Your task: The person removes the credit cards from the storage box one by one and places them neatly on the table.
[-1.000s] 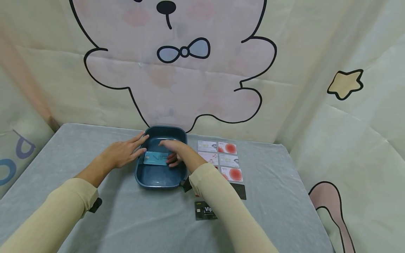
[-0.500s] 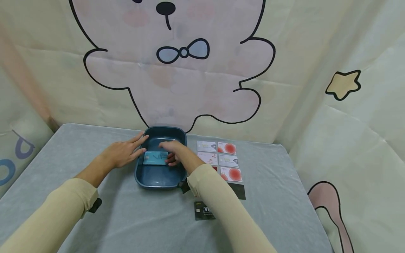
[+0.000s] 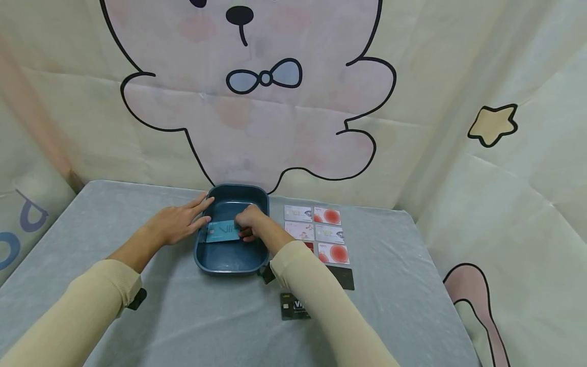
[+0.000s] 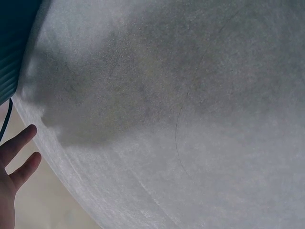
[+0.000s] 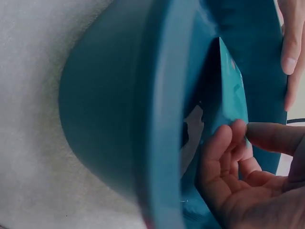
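A teal plastic card (image 3: pixel 222 231) printed "VIP" is tilted up inside the dark blue tray (image 3: pixel 229 261). My right hand (image 3: pixel 255 224) pinches the card's right end between thumb and fingertips; the right wrist view shows the grip on the card (image 5: pixel 232 90) closely. My left hand (image 3: pixel 180 223) lies at the tray's left rim with its fingers spread and straight, fingertips over the edge. In the left wrist view, part of the left hand (image 4: pixel 12 171) appears at the lower left, near the tray's ribbed outer wall (image 4: pixel 12 47).
Right of the tray, several white and red printed cards (image 3: pixel 301 231) lie in rows on the grey cloth (image 3: pixel 394 306). Nearer lie a black card (image 3: pixel 344 278) and a black "VIP" card (image 3: pixel 293 306), both partly covered by the right sleeve. A printed curtain (image 3: pixel 312 148) hangs behind the table.
My right thumb and fingers have closed on the card's right end. The card, flatter before, now sits at a slant. The left hand stays at the rim.
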Action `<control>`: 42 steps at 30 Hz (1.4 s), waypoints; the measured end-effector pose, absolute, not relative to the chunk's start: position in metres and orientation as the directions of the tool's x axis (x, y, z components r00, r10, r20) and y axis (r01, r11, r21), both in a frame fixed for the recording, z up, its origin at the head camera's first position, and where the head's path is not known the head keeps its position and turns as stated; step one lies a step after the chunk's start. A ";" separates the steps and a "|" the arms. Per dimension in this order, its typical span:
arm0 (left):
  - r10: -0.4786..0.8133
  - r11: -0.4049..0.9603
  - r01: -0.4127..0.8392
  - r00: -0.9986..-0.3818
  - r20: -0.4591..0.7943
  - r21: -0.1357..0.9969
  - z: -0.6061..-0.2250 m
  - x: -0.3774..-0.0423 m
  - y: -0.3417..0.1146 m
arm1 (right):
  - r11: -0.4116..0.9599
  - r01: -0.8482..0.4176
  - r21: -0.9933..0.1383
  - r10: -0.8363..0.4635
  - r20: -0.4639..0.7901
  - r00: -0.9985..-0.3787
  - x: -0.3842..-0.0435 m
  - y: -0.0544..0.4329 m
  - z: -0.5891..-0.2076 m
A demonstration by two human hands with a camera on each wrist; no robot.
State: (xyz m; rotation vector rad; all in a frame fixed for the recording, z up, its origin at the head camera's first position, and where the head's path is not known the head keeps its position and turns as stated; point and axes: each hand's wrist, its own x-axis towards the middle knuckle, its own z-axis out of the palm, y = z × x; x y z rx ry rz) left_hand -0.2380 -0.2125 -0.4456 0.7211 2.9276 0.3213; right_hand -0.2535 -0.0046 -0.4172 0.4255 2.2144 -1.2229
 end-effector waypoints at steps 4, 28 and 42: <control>0.466 0.867 0.442 -0.882 -0.063 0.230 -0.447 -0.238 -0.213 | 0.535 0.498 -0.683 -0.016 -0.597 -0.802 -0.252 -0.006 -0.419; 0.450 0.879 0.423 -0.889 -0.088 0.221 -0.449 -0.240 -0.213 | 0.593 0.217 -0.775 -0.308 -0.467 -0.829 -0.249 0.039 -0.384; 0.458 0.873 0.432 -0.886 -0.071 0.228 -0.447 -0.239 -0.211 | 0.569 0.093 -0.817 -0.484 -0.424 -0.766 -0.221 0.109 -0.351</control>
